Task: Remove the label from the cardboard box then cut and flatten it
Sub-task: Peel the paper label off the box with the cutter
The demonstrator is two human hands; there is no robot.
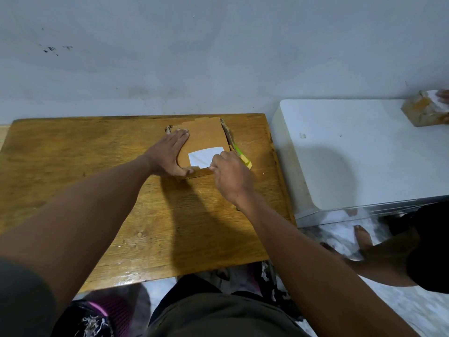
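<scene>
Both hands: L hand (167,154) flat on box (206,135), R hand (229,172) pinches label (201,155).

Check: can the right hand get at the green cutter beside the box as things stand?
Probably yes. The green cutter lies on the table right beside the right hand, nothing covering it. But that hand is pinching the white label, so it must let go first.

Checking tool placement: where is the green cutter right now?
In the head view, the green cutter lies on the wooden table against the cardboard box, on its right side, just beyond the right hand.
</scene>
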